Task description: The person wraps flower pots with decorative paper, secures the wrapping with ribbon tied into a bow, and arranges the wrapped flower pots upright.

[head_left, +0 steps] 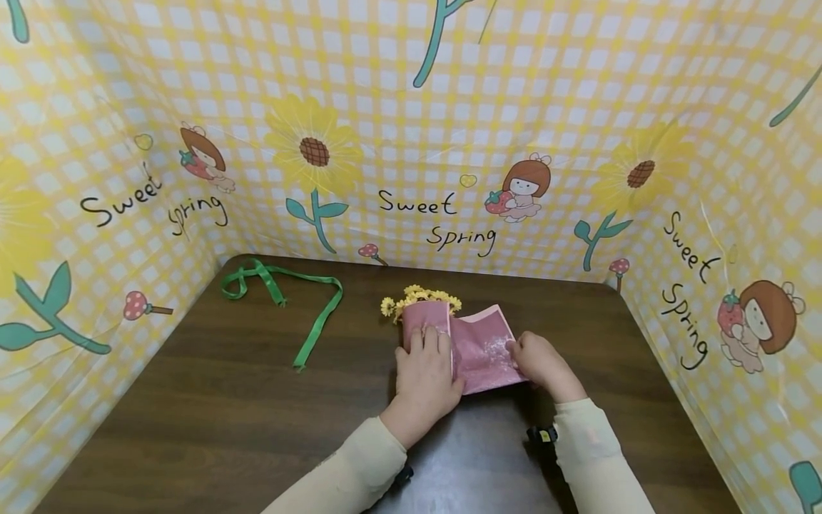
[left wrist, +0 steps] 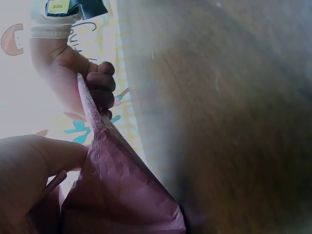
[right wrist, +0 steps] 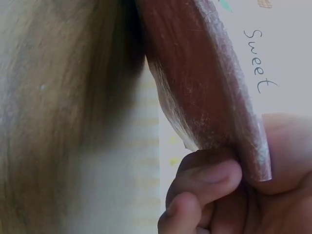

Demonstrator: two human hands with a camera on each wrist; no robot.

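Note:
Pink wrapping paper (head_left: 483, 353) lies partly folded over a bunch of small yellow flowers (head_left: 417, 293), whose heads stick out past the paper's far edge. On the folded part rests my left hand (head_left: 427, 378), its fingers lying fairly straight across the paper. My right hand (head_left: 542, 363) pinches the paper's right edge between thumb and curled fingers, lifting that side off the table. In the right wrist view, the raised paper (right wrist: 195, 73) runs between the thumb and the curled fingers (right wrist: 209, 175). The flower stems are hidden under the paper and hand.
A green ribbon (head_left: 327, 314) lies loosely curved on the dark wooden table (head_left: 212, 414), left of the flowers. Yellow checked cloth (head_left: 398, 128) with printed flowers and figures encloses the table's back and sides.

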